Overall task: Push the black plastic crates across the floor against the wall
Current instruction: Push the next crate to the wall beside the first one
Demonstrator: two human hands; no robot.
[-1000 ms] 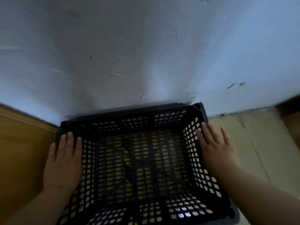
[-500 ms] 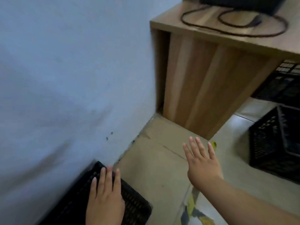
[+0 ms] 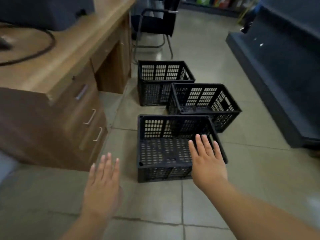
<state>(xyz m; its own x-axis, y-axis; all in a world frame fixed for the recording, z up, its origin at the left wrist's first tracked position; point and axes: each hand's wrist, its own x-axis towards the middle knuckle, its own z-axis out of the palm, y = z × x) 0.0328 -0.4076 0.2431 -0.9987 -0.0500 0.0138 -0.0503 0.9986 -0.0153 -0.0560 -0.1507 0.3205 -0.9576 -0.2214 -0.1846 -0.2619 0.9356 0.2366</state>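
Reaching forward over the grey tiled floor [image 3: 242, 170], both bare hands are spread flat with palms down and fingers straight and slightly fanned, holding nothing. The left hand [image 3: 102, 184] hangs above bare tile, just left of the nearest black perforated plastic crate [image 3: 166, 153] and clear of it. The right hand [image 3: 207, 163] sits in front of that crate's near right corner, its fingertips [image 3: 199, 137] overlapping the crate's right rim in this view; whether they touch it cannot be told. Both forearms run in from the bottom edge, the right one longer and angled in from the lower right.

A second black plastic crate [image 3: 204, 101] stands just beyond the nearest one, shifted right, and a third black plastic crate [image 3: 162, 78] stands behind it, near the far corner of the brown wooden desk [image 3: 69, 66]. The desk's drawer front faces the nearest crate across a strip of floor. A black metal-framed chair [image 3: 155, 23] stands beyond the third crate.
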